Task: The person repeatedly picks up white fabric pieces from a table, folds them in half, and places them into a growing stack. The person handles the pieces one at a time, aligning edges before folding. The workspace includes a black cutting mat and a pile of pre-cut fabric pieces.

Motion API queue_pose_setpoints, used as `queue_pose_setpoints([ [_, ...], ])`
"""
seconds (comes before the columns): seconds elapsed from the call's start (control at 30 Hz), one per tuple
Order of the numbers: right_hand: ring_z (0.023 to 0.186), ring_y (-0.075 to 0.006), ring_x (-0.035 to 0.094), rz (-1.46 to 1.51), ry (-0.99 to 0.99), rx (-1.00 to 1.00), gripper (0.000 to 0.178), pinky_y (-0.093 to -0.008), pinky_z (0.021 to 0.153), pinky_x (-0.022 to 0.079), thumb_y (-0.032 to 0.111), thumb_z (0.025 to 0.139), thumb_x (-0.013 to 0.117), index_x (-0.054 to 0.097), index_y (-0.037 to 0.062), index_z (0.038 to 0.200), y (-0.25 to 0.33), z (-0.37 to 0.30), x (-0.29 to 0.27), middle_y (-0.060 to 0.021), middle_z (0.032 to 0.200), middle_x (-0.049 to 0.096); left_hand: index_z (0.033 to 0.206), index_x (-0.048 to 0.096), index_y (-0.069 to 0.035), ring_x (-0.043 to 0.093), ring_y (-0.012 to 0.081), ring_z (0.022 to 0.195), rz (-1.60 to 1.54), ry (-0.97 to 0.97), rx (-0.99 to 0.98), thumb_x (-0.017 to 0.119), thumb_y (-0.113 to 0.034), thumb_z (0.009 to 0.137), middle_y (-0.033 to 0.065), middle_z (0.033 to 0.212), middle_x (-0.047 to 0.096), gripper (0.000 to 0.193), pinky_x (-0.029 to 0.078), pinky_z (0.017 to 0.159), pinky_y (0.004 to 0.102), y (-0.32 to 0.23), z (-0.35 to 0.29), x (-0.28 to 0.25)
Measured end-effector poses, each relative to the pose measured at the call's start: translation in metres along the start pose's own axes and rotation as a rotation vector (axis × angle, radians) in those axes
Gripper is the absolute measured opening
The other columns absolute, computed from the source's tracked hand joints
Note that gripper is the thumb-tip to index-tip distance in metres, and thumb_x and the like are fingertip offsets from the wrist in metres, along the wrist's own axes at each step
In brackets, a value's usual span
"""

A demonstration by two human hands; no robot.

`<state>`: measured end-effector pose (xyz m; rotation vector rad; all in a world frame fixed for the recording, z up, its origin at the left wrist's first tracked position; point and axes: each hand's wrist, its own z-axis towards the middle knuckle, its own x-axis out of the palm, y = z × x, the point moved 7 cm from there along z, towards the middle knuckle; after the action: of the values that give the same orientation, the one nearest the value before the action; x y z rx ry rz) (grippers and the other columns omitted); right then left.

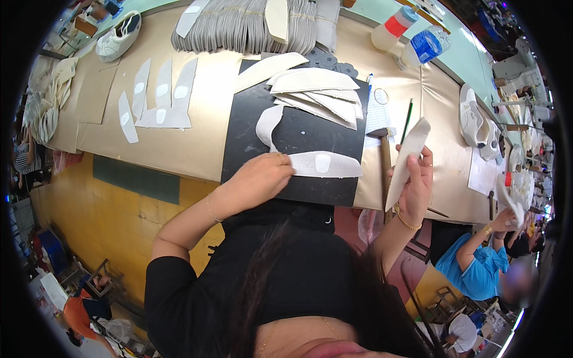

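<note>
Dark hair (255, 280), patched piece (323, 164) partly hidden by left hand (262, 175)

Tan-covered table (206, 143), black mat (331, 136) beneath the left hand (261, 179), hammer (385, 162) (wooden-handled) just left of the gripping right hand (416, 184), white shoes (471, 116) to its right
</note>
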<state>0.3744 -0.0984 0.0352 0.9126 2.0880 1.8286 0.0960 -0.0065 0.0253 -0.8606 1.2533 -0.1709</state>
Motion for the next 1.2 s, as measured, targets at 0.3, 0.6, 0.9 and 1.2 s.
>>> queue_pose_setpoints([
  [0.3, 0.084, -0.0145, 0.064, -0.01, 0.169, 0.041, 0.03, -0.0327, 0.068, 0.06, 0.012, 0.099, 0.056, 0.046, 0.0034, 0.126, -0.019, 0.01, 0.04, -0.0095, 0.109, 0.061, 0.127, 0.049, -0.003, 0.058, 0.0358, 0.091, 0.07, -0.529, -0.469, 0.076, -0.025, 0.082, 0.0169, 0.098, 0.054, 0.057, 0.05, 0.078, 0.0412, 0.035, -0.014, -0.033],
  [0.6, 0.084, -0.0157, 0.064, -0.063, 0.14, 0.046, 0.032, -0.03, 0.067, 0.058, 0.012, 0.098, 0.056, 0.045, 0.0043, 0.127, -0.026, 0.009, 0.036, -0.0135, 0.11, 0.063, 0.123, 0.06, -0.002, 0.061, 0.0174, 0.075, -0.758, -0.44, -0.666, 0.064, -0.004, 0.087, 0.0096, 0.092, 0.061, 0.036, 0.048, 0.071, 0.0268, 0.13, -0.048, -0.044],
  [0.9, 0.09, -0.0139, 0.063, -0.025, 0.222, 0.045, 0.035, -0.0314, 0.072, 0.059, 0.013, 0.099, 0.056, 0.044, 0.0024, 0.13, -0.025, 0.008, 0.056, -0.0095, 0.115, 0.06, 0.105, 0.07, -0.002, 0.063, 0.0316, 0.098, 0.242, -0.767, -0.372, 0.073, -0.017, 0.084, 0.017, 0.102, 0.064, 0.026, 0.05, 0.082, 0.0378, 0.078, -0.037, -0.102],
  [1.2, 0.099, -0.0183, 0.064, -0.09, 0.129, 0.023, 0.054, -0.0334, 0.083, 0.058, 0.01, 0.097, 0.058, 0.033, 0.0002, 0.144, -0.028, 0.006, 0.046, -0.0113, 0.122, 0.057, 0.133, 0.053, -0.005, 0.041, 0.0331, 0.136, 0.16, -0.304, 0.052, 0.072, -0.031, 0.084, 0.017, 0.144, 0.046, 0.058, 0.033, 0.112, 0.047, -0.003, -0.007, 0.04],
])
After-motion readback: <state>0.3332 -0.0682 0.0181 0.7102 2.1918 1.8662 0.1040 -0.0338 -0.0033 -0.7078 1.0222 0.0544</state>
